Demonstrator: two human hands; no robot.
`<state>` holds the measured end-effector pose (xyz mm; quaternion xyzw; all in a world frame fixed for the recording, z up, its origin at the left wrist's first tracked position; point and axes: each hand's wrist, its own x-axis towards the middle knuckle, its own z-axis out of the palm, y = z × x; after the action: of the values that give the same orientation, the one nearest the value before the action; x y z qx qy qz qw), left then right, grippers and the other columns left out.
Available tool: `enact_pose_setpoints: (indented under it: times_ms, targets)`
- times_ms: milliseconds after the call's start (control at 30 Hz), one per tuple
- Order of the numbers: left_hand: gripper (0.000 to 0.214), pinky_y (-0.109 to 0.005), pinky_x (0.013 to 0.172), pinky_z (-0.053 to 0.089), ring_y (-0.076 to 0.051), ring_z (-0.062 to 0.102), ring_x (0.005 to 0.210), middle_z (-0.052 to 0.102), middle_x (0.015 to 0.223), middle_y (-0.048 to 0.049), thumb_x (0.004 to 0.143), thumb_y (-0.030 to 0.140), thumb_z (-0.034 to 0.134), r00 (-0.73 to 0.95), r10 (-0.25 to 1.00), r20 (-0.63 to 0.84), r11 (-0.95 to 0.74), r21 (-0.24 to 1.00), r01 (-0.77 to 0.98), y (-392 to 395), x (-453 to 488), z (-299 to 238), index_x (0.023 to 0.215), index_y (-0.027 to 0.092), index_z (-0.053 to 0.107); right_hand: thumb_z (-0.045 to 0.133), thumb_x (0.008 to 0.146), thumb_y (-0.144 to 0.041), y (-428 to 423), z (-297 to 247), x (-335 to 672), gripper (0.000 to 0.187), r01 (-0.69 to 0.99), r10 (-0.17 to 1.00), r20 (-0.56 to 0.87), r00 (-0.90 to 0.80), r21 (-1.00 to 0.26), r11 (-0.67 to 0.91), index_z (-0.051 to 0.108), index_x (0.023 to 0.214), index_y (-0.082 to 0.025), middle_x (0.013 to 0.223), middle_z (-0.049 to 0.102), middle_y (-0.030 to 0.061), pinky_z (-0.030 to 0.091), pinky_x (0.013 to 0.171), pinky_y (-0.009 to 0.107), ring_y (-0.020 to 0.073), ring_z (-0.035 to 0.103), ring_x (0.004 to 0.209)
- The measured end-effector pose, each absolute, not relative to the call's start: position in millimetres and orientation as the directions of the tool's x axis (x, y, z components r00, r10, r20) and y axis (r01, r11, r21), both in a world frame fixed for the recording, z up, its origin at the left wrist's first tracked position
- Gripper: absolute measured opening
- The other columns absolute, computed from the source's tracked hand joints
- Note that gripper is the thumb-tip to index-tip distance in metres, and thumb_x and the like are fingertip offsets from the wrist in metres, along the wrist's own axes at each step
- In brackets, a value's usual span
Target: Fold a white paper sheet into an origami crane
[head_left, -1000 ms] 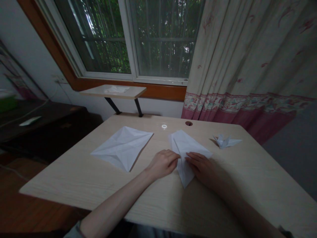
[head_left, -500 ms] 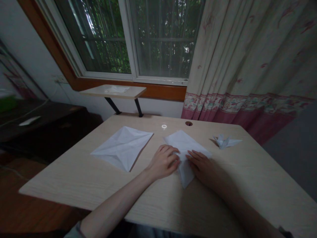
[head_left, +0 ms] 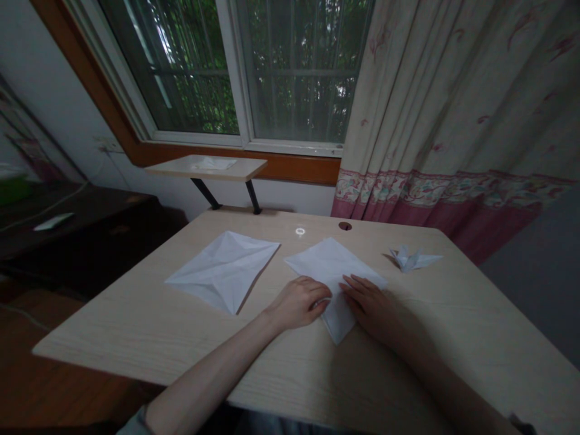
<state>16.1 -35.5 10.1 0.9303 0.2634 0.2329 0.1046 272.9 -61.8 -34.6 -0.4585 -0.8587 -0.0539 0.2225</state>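
Note:
A white sheet of folding paper lies on the desk in front of me, one corner pointing toward me. My left hand has its fingers curled together at the sheet's left edge, pinching the paper there. Flat on the right part of the same sheet, my right hand presses down with its fingers stretched out. To the left rests a second white sheet, opened out and marked with creases. A folded paper crane sits to the right of my hands.
The pale wooden desk has a small raised shelf at the back left, with white paper on it. A round cable hole is near the back edge. Behind are a window and a long curtain.
My left hand has moved slightly toward me, and the sheet's left side now lies spread wider to the left. My right hand has stayed nearly in place.

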Motion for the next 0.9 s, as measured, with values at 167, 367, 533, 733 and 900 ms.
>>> enact_pose_setpoints:
  times_ms: [167,367,533,733,900]
  targets:
    - [0.019,-0.036,0.102,0.044,-0.018,0.07,0.1,0.076,0.108,-0.0018,0.1,0.027,0.053,0.74,0.564,0.365,-0.824,0.3,0.48,-36,16,11,0.113,0.022,0.066,0.048,0.097,-0.018,-62,-34,271,0.038,0.823,0.782,0.423,-0.459,-0.13,0.553,0.064,0.131,-0.024,0.138,0.063,0.0081,0.047,0.109,0.052,0.027,0.056,0.13]
    - [0.022,-0.041,0.108,0.038,-0.018,0.07,0.101,0.076,0.111,-0.0021,0.101,0.032,0.052,0.703,0.609,0.366,-0.793,0.263,0.55,-35,16,13,0.116,0.024,0.066,0.045,0.099,-0.022,-64,-25,266,0.041,0.816,0.799,0.404,-0.446,-0.183,0.548,0.057,0.139,-0.025,0.137,0.064,0.008,0.044,0.112,0.053,0.0244,0.058,0.128]
    - [0.023,-0.044,0.108,0.036,-0.02,0.069,0.103,0.075,0.111,-0.0037,0.102,0.035,0.05,0.657,0.66,0.366,-0.748,0.231,0.622,-36,16,16,0.112,0.022,0.067,0.044,0.1,-0.021,-66,-16,265,0.04,0.806,0.809,0.37,-0.457,-0.213,0.552,0.057,0.137,-0.024,0.134,0.066,0.0076,0.041,0.113,0.055,0.0236,0.061,0.125]
    - [0.029,-0.048,0.109,0.034,-0.024,0.069,0.105,0.074,0.116,-0.006,0.1,0.044,0.054,0.602,0.716,0.354,-0.692,0.241,0.681,-37,18,18,0.112,0.021,0.067,0.044,0.1,-0.02,-67,-13,265,0.037,0.788,0.791,0.397,-0.465,-0.223,0.574,0.061,0.133,-0.024,0.127,0.07,0.0067,0.04,0.115,0.055,0.0223,0.065,0.118]
    - [0.042,-0.051,0.111,0.034,-0.028,0.065,0.114,0.068,0.128,-0.0106,0.094,0.054,0.06,0.607,0.729,0.315,-0.679,0.227,0.698,-39,18,18,0.118,0.019,0.066,0.042,0.1,-0.017,-68,-6,264,0.038,0.761,0.772,0.388,-0.503,-0.226,0.609,0.065,0.129,-0.025,0.123,0.073,0.0053,0.042,0.114,0.053,0.0216,0.068,0.114]
